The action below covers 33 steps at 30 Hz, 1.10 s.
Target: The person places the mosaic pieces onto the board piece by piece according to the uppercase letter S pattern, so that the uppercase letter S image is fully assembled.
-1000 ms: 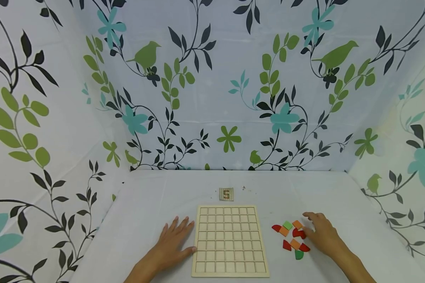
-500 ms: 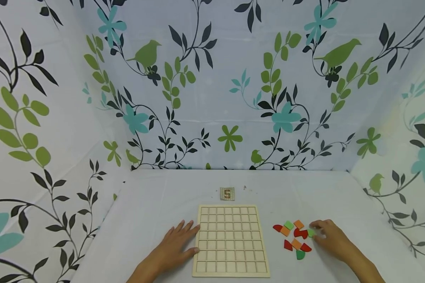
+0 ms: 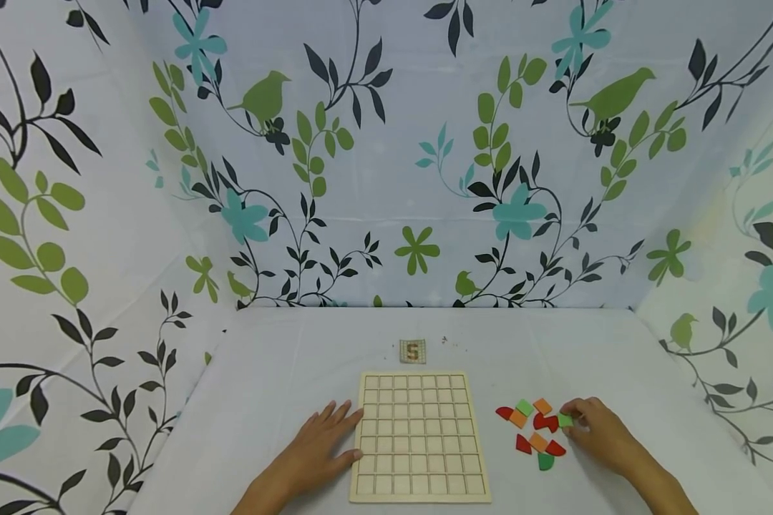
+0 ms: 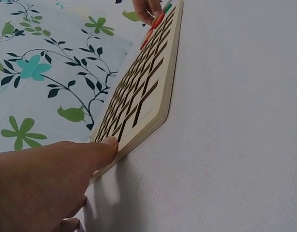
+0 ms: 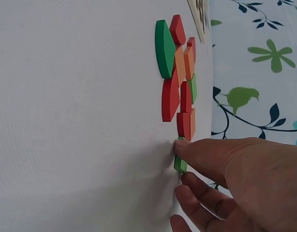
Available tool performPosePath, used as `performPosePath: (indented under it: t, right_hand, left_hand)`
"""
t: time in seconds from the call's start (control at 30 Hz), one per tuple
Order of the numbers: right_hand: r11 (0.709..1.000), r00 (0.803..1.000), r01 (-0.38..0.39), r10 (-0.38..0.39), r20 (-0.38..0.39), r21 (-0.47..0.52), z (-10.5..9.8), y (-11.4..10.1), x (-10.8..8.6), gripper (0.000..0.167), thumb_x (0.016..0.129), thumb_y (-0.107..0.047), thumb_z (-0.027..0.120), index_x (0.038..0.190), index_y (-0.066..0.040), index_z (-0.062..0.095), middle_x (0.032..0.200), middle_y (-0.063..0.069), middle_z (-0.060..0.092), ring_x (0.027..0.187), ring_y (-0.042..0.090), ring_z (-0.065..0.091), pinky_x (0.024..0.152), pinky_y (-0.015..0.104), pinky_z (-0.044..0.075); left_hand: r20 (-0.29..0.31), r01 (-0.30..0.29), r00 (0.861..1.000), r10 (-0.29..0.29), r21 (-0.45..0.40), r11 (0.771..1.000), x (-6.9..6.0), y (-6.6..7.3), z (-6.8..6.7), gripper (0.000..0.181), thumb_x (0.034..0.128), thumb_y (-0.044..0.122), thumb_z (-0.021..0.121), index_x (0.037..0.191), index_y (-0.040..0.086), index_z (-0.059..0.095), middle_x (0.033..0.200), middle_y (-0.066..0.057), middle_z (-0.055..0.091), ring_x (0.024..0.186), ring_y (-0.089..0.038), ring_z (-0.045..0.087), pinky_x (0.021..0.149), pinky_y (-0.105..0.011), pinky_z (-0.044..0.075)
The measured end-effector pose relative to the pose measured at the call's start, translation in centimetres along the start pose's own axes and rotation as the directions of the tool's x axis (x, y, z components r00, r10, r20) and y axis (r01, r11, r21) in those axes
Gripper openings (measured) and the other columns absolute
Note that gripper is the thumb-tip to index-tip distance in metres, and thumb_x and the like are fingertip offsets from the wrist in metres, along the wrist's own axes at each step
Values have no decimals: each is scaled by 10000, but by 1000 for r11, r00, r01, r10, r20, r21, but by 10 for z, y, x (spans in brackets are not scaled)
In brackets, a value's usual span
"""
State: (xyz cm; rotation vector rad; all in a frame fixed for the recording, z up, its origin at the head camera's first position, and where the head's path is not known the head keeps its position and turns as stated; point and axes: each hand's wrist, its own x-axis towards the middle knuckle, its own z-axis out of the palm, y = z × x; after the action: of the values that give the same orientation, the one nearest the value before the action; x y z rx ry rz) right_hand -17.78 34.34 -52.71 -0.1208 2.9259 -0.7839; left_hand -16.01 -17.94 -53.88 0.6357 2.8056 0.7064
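At the lower right of the head view, a light green, flat, square-looking block [image 3: 565,420] sits between the thumb and index finger of the right hand [image 3: 600,436], pinched by opposite edges; whether it is lifted cannot be told. Its long visible side runs up and down the right wrist view, thumb at the upper end. Just left of it is a small red flat block [image 3: 552,425]. Farther left lies a pale wooden gridded board [image 3: 419,438]; across it, well apart, the left hand [image 3: 321,447] has fingers spread, thumb on the board's edge.
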Motion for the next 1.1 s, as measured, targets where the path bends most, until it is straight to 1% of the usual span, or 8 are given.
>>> performPosePath:
  t: [0.1, 0.2, 0.33, 0.43, 0.5, 0.63, 0.8, 1.1]
  right_hand:
    - [999, 999, 33, -33, -24, -9, 0, -2, 3, 302, 945, -97, 753, 1216, 14, 677, 1112, 110, 650, 1021, 281, 641, 944, 550, 584]
    - [998, 998, 56, -56, -39, -2, 3, -7, 8, 351, 962, -135, 751, 1262, 22, 664, 1166, 158, 657, 1078, 346, 645, 973, 596, 567]
    - [998, 997, 68, -68, -34, -6, 12, -20, 16, 397, 978, -202, 762, 1322, -27, 669, 1272, 194, 646, 1182, 412, 608, 1000, 672, 531]
    - [996, 995, 88, -88, -35, -11, 18, -32, 20, 398, 965, -231, 784, 1321, -80, 689, 1319, 182, 639, 1183, 394, 598, 972, 713, 509]
    - [993, 993, 113, -114, -39, -15, 23, -41, 21, 394, 944, -266, 810, 1293, -113, 709, 1306, 153, 651, 1148, 355, 607, 934, 715, 503]
    - [986, 986, 162, -163, -31, -37, 34, -54, 24, 333, 918, -311, 833, 1208, -172, 747, 1231, 61, 684, 1119, 291, 609, 902, 670, 495]
    - [984, 987, 158, -161, -25, -77, 44, -65, 28, 189, 933, -250, 820, 1107, -215, 755, 1114, -49, 686, 1097, 257, 597, 898, 600, 473]
    - [990, 990, 132, -135, -46, -58, 48, -74, 35, 180, 941, -185, 809, 1101, -180, 728, 1023, -61, 662, 1051, 233, 620, 871, 535, 455]
  left_hand:
    - [-4, 0, 1000, 0, 2, 1000, 1, -1, 0, 714, 1034, 547, 610, 1622, 181, 436, 1702, -159, 346, 1585, -462, 256, 1250, -705, 205]
    - [-4, -2, 1000, 2, 8, 1000, 1, -2, 1, 718, 1032, 553, 608, 1623, 182, 435, 1701, -161, 348, 1583, -464, 259, 1247, -707, 210]
    - [-4, -6, 1000, 6, 9, 1000, 2, -3, 2, 724, 1032, 564, 601, 1623, 182, 434, 1701, -165, 346, 1582, -467, 259, 1244, -713, 212]
    - [-4, -12, 1000, 12, 1, 1000, 2, -4, 3, 726, 1033, 572, 593, 1626, 187, 430, 1703, -162, 342, 1583, -466, 255, 1244, -714, 209]
    - [-4, -13, 1000, 13, -3, 1000, 2, -4, 3, 729, 1032, 581, 587, 1628, 192, 426, 1705, -157, 340, 1585, -464, 253, 1245, -714, 207]
    - [-4, -5, 1000, 5, -4, 1000, 1, -4, 5, 735, 1029, 593, 584, 1629, 200, 423, 1709, -150, 336, 1588, -458, 249, 1250, -709, 200]
    - [-16, -6, 1000, 7, 4, 1000, 0, -4, 4, 729, 1030, 587, 588, 1627, 201, 427, 1706, -150, 343, 1586, -458, 255, 1251, -704, 206]
    - [-23, -11, 1000, 11, 3, 1000, 1, -3, 2, 718, 1033, 568, 598, 1621, 189, 438, 1700, -157, 353, 1581, -464, 264, 1248, -705, 213]
